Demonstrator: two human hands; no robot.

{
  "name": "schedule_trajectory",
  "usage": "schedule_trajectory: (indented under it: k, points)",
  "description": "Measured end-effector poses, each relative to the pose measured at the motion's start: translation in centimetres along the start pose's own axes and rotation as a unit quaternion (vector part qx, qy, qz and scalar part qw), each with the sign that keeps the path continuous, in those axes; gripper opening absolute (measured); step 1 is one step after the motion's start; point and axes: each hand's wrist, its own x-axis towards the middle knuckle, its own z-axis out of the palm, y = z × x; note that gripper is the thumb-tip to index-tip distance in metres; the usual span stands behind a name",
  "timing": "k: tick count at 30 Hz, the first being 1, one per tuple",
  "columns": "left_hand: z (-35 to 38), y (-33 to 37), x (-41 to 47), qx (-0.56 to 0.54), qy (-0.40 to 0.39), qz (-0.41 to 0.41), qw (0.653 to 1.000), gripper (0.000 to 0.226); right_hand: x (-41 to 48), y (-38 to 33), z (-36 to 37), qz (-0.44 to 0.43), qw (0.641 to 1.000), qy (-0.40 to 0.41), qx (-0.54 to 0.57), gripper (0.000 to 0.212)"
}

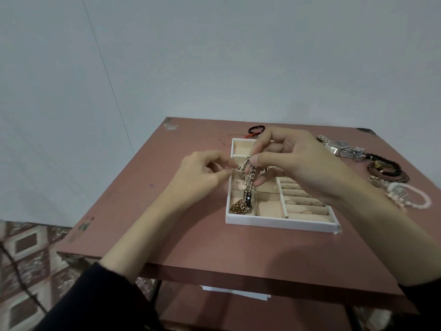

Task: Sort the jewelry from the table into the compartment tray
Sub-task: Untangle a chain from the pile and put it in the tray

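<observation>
Both forearms reach forward and converge, the hands meeting in front of the body. The dark sleeves (95, 299) end well short of the wrists, leaving the forearms bare.

Left hand (202, 173): wrist straight, fingers curled. The thumb and forefinger tips pinch one end of a chain (249, 180).

Right hand (293, 161): held higher and farther forward than the left, wrist bent slightly downward. The thumb (265, 159) and forefinger pinch the chain at its top. The remaining fingers are loosely curled beneath.

The pinching fingertips of the two hands sit near each other.
</observation>
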Motion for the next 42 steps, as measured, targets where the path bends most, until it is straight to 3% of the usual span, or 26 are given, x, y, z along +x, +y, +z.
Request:
schedule_trajectory:
  k: [5,11,22,28,33,42]
  points:
    - [1.0,-1.3,0.6,-0.087,0.087,-0.011,0.992,0.016,-0.2,0.9,0.5,0.037,0.998,-0.012,-0.040,0.004]
    - [1.1,-1.9,0.8,-0.096,0.109,0.003,0.989,0.018,-0.2,1.9,0.9,0.023,0.974,-0.031,-0.222,0.010]
    - [1.1,-2.0,0.7,-0.094,0.106,0.001,0.990,0.020,0.0,2.3,1.5,-0.021,0.938,-0.035,-0.344,0.021]
    - [1.3,-1.4,0.9,-0.097,0.091,-0.001,0.991,0.018,-0.4,2.4,0.6,-0.035,0.941,-0.024,-0.337,0.024]
    - [2.4,1.9,1.6,-0.114,0.029,0.048,0.992,0.015,-1.3,2.7,-2.1,-0.023,0.944,0.032,-0.328,0.027]
    - [10.2,8.3,4.8,0.012,-0.120,0.146,0.982,0.015,-5.6,4.6,-12.5,0.066,0.922,0.250,-0.287,0.032]
